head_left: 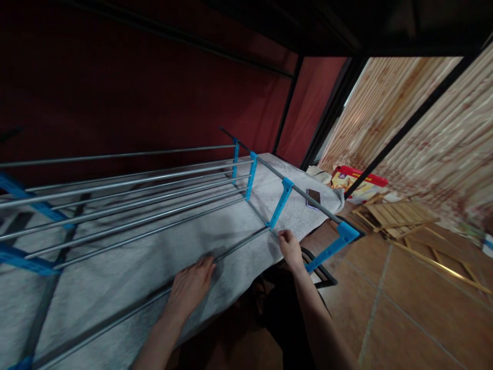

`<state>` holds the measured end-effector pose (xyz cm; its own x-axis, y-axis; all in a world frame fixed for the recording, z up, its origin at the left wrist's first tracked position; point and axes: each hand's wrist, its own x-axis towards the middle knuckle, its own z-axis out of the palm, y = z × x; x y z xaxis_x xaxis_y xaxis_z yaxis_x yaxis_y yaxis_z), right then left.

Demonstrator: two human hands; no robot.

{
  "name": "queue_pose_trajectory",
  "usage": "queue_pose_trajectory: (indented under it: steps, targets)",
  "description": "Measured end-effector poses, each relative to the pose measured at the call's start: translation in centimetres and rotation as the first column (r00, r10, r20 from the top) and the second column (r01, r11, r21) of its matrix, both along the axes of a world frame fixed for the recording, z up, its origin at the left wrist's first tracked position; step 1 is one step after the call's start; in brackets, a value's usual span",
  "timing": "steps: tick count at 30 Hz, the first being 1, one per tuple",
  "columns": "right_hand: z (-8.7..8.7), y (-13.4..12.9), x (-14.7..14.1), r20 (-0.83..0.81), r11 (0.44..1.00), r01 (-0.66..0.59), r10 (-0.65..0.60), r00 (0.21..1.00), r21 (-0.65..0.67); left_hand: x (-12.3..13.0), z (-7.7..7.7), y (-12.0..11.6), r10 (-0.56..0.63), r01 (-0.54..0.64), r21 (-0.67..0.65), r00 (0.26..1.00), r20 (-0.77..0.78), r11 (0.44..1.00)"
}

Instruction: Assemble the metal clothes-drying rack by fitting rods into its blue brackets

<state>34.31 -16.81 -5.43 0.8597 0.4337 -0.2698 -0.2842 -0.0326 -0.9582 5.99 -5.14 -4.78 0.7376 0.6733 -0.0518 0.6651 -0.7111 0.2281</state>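
You are stretching both forearms forward, your left hand lying palm down and closing around the long metal rod running beneath it, while your right hand is pinching the side bar just before the blue bracket.

left hand on metal rod; right hand near blue bracket (phone beyond)

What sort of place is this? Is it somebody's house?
It looks like a room in a home, maybe a bedroom, but I can't be sure. There's a big patterned curtain, a dark frame a bit like a bunk bed's, and a phone lying on grey cloth.
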Motion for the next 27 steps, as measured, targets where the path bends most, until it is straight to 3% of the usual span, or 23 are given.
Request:
queue_pose_trajectory:
  steps: [2,4,10,18,27]
  targets:
    - [0.3,0.1,1.6,0.349,0.993,0.056,-0.017,0.937,-0.103,0.1,0.2,-0.1,-0.009,0.009,-0.002,1.000,0.004,1.000]
    - [0.4,1.3,2.7,0.464,0.964,-0.005,0.131,0.876,-0.265,0.1,0.3,-0.1,-0.009,0.009,-0.010,1.000,0.008,1.000]
    - [-0.6,4.4,3.0,0.409,0.884,-0.122,0.327,0.852,-0.452,0.3,0.4,-0.1,-0.016,0.015,-0.006,1.000,-0.023,1.000]
    - [-0.9,3.8,3.6,0.432,0.796,-0.116,0.437,0.789,-0.594,0.4,1.3,-0.1,-0.010,0.010,0.004,0.998,-0.057,1.000]
    - [-1.0,3.6,3.2,0.540,0.762,-0.048,0.501,0.676,-0.646,0.6,0.2,0.3,-0.012,0.012,0.012,1.000,-0.015,1.000]
